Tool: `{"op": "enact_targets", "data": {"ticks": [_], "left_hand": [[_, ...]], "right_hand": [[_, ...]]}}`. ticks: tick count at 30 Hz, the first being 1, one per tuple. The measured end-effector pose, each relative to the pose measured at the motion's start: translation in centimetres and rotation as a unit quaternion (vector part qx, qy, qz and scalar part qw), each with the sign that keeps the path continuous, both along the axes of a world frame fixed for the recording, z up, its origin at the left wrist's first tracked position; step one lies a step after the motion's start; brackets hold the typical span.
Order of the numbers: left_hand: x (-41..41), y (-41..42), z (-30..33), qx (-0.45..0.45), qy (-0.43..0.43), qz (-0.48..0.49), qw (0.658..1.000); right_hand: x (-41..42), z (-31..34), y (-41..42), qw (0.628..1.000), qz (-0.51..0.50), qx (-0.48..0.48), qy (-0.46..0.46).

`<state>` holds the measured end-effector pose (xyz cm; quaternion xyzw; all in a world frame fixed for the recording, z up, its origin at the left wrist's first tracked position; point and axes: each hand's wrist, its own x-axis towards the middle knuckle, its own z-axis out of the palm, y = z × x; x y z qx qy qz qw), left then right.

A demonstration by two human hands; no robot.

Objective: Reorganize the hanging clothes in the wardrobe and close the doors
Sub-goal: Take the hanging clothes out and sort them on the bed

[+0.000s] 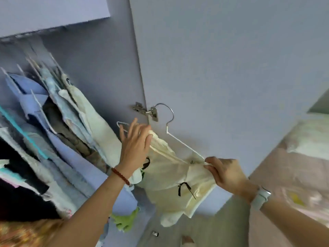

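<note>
Right hand (225, 172) pinches cream garment (176, 177) at white hanger (185, 144) end. Left hand (136, 145), fingers straight, touches garment's other shoulder. Hanging clothes (58, 122) crowd wardrobe left; open door (222, 68), hinge (147, 111) behind.

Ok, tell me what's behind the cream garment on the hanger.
Behind the cream garment is the open wardrobe door, its hinge showing above by the hanger hook. The garment hides the door's lower part there.

cream garment (170, 177) with black bows, white hanger (185, 144), lavender door (222, 59).
</note>
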<state>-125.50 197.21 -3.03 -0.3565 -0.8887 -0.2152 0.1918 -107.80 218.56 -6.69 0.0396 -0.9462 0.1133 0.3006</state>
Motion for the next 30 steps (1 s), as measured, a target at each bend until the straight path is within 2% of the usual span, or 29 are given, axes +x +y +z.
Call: {"op": "enact_targets", "data": {"ticks": [2,5,9,12,16,19,21,23,27,30], "left_hand": [[3.0,2.5,-1.4,-0.004,-0.001,-0.086,0.996],[8.6,6.5,-3.0,0.012,-0.092,-0.21,0.973],[16.7,12.3,-4.2,0.045,-0.159,-0.317,0.934],[21.6,16.8,-3.9,0.067,-0.19,-0.373,0.906],[27.0,23.7,-2.3,0.1,-0.175,-0.428,0.881],[31.0,30.5,-1.8,0.1,-0.105,-0.445,0.884],[33.9,35.6,-2.8,0.084,-0.058,-0.451,0.887],[37.0,40.1,-4.8,0.038,-0.069,-0.465,0.882],[43.1,45.8,-12.0,-0.164,-0.166,-0.463,0.855],[47.0,47.1,-17.8,-0.313,-0.199,-0.46,0.807]], "right_hand": [[5.4,-0.7,2.5,0.998,-0.057,0.038,-0.015],[13.0,-2.0,5.5,0.981,-0.188,0.032,-0.028],[21.5,-3.4,8.3,0.933,-0.359,-0.008,-0.022],[27.0,-3.9,10.5,0.894,-0.448,-0.009,-0.013],[33.6,-4.6,14.0,0.848,-0.527,-0.045,0.02],[37.5,-5.8,17.3,0.808,-0.577,-0.104,0.059],[39.9,-7.2,19.8,0.767,-0.62,-0.152,0.067],[42.6,-9.2,22.6,0.71,-0.666,-0.217,0.076],[49.2,-14.0,27.1,0.545,-0.756,-0.351,0.091],[54.4,-17.4,29.0,0.454,-0.781,-0.42,0.089]]}}
